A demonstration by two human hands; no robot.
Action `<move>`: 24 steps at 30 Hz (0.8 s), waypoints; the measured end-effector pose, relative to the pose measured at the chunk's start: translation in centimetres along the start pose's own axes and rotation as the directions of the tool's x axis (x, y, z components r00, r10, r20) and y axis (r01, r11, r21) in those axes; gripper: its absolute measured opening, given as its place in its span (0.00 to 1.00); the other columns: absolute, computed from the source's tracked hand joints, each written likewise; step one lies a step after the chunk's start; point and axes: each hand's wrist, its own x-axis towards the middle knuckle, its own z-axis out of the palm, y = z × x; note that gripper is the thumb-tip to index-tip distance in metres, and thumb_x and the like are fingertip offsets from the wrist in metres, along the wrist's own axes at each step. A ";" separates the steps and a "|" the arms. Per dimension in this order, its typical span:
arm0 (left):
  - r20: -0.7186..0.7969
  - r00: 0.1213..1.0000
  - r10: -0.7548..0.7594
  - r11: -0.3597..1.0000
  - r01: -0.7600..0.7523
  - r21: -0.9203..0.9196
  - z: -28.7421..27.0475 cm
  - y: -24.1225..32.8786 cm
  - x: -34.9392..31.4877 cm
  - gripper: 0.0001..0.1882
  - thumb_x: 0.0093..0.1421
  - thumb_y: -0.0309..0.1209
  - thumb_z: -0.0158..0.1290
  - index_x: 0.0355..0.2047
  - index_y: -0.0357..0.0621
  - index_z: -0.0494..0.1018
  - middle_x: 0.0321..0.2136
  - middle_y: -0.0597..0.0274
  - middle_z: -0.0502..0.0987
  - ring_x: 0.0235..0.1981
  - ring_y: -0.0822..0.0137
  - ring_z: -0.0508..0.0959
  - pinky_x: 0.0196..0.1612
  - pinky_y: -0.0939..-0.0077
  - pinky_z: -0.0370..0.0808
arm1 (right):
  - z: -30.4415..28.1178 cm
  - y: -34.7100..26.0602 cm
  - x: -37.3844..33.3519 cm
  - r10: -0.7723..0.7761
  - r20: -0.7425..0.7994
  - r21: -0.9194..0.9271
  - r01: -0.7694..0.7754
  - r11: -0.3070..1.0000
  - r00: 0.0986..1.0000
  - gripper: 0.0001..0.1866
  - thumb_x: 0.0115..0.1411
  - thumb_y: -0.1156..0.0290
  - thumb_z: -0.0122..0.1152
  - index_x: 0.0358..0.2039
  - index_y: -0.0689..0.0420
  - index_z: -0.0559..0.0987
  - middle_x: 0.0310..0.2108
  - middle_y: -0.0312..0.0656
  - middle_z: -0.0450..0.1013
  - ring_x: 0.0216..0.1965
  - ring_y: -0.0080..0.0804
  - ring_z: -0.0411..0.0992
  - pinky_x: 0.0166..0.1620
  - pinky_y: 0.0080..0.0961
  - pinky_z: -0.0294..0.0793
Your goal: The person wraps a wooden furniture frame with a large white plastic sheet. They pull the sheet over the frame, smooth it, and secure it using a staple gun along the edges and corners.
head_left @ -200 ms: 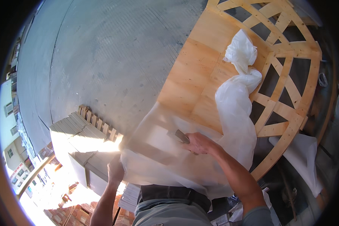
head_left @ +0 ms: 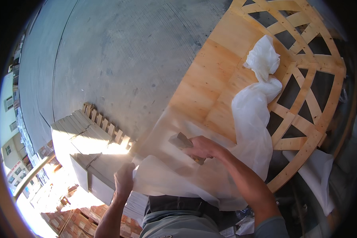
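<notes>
Head camera, only view. Against the frame just before, I note the right hand [head_left: 204,146] slightly further left, its grey hand tool [head_left: 181,140] showing more of its body, angled up-left. Near the left hand [head_left: 123,179], the plastic sheet [head_left: 174,176] now shows a rounded, lifted edge.

Count: two hands, one tool, one translucent sheet, one bunched white plastic length [head_left: 250,109], one plywood panel [head_left: 208,75] beside lattice framing [head_left: 299,160], one slatted pallet [head_left: 111,129] behind pale stacked slabs [head_left: 81,131].

Sheet spreads between the hands, over the panel's near end and up against the wearer's waist. Left fist closes on its left edge; right fingers wrap the tool just above its middle. Exact tool type: I can't tell.
</notes>
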 end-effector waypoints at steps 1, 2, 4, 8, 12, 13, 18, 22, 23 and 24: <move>0.005 0.999 -0.046 0.999 0.045 0.020 -0.1 0.3 0.1 0.06 0.58 0.24 0.46 0.31 0.40 0.73 0.30 0.51 0.76 0.31 0.50 0.78 0.35 0.63 0.74 | -0.3 -0.4 0.8 0.011 0.041 -0.020 -0.010 1.000 0.999 0.23 0.56 0.52 0.57 0.33 0.63 0.78 0.24 0.46 0.75 0.25 0.37 0.74 0.32 0.35 0.71; 0.047 0.989 -0.143 0.989 0.141 0.055 0.0 0.6 0.2 0.06 0.58 0.25 0.46 0.29 0.40 0.73 0.28 0.51 0.75 0.30 0.50 0.77 0.34 0.62 0.74 | -0.3 -0.9 1.6 -0.015 0.093 -0.002 0.016 1.000 0.996 0.23 0.56 0.51 0.57 0.32 0.63 0.78 0.24 0.46 0.75 0.26 0.36 0.74 0.33 0.34 0.71; 0.064 0.954 -0.292 0.946 0.298 -0.129 0.1 0.9 0.3 0.08 0.60 0.27 0.44 0.26 0.40 0.70 0.25 0.51 0.73 0.27 0.52 0.76 0.31 0.62 0.72 | 0.1 -1.9 3.5 -0.076 0.116 0.027 0.073 0.997 0.990 0.25 0.56 0.49 0.58 0.32 0.63 0.79 0.26 0.47 0.76 0.28 0.36 0.74 0.35 0.34 0.71; -0.046 0.954 -0.295 0.911 0.266 -0.313 1.2 0.6 0.7 0.18 0.64 0.37 0.48 0.23 0.36 0.73 0.16 0.69 0.68 0.21 0.79 0.65 0.24 0.77 0.62 | 1.2 -3.5 6.2 -0.132 0.230 0.114 0.108 0.988 0.964 0.28 0.56 0.46 0.58 0.32 0.65 0.80 0.28 0.49 0.76 0.31 0.36 0.74 0.37 0.34 0.70; -0.020 0.921 -0.389 0.845 0.348 -0.406 1.4 -0.3 0.6 0.19 0.64 0.38 0.47 0.22 0.36 0.72 0.17 0.70 0.69 0.22 0.79 0.64 0.25 0.77 0.62 | 2.2 -4.5 7.7 -0.136 0.235 0.114 0.111 0.987 0.962 0.29 0.56 0.45 0.58 0.30 0.65 0.80 0.28 0.49 0.76 0.31 0.34 0.73 0.37 0.34 0.70; -0.019 0.922 -0.386 0.848 0.346 -0.401 1.3 -0.5 0.5 0.19 0.64 0.38 0.47 0.22 0.36 0.72 0.17 0.70 0.69 0.22 0.79 0.64 0.25 0.77 0.63 | 2.6 -4.8 8.3 -0.150 0.222 0.099 0.130 0.986 0.963 0.29 0.57 0.45 0.57 0.31 0.65 0.81 0.28 0.48 0.76 0.30 0.34 0.72 0.37 0.33 0.70; -0.007 0.906 -0.423 0.865 0.401 -0.301 1.0 -0.8 0.0 0.20 0.64 0.38 0.47 0.23 0.33 0.72 0.16 0.60 0.70 0.21 0.71 0.67 0.27 0.70 0.66 | 4.9 -4.9 9.3 -0.084 0.163 0.106 0.067 0.992 0.983 0.29 0.58 0.46 0.55 0.27 0.64 0.81 0.21 0.43 0.74 0.24 0.32 0.72 0.33 0.30 0.70; -0.034 0.920 -0.391 0.903 0.376 -0.205 1.0 -1.5 0.2 0.19 0.63 0.38 0.47 0.24 0.31 0.72 0.17 0.50 0.72 0.20 0.65 0.70 0.29 0.64 0.68 | 7.3 -5.1 8.7 -0.038 0.057 0.245 0.023 0.969 0.998 0.27 0.58 0.47 0.56 0.23 0.62 0.80 0.17 0.40 0.73 0.20 0.29 0.72 0.29 0.26 0.71; -0.034 0.923 -0.383 0.907 0.369 -0.203 1.2 -1.6 0.3 0.19 0.63 0.38 0.47 0.25 0.31 0.72 0.18 0.49 0.72 0.21 0.63 0.70 0.30 0.64 0.68 | 7.3 -5.0 8.6 -0.051 0.044 0.244 0.039 0.969 0.998 0.26 0.59 0.47 0.57 0.23 0.62 0.80 0.17 0.40 0.73 0.19 0.29 0.71 0.29 0.26 0.71; -0.040 0.924 -0.381 0.906 0.365 -0.215 1.3 -1.6 0.3 0.19 0.63 0.38 0.47 0.25 0.31 0.72 0.17 0.49 0.73 0.21 0.64 0.70 0.30 0.64 0.68 | 6.9 -4.8 8.5 -0.049 0.030 0.243 0.040 0.969 0.998 0.26 0.59 0.48 0.57 0.24 0.62 0.80 0.16 0.40 0.73 0.18 0.30 0.71 0.29 0.26 0.71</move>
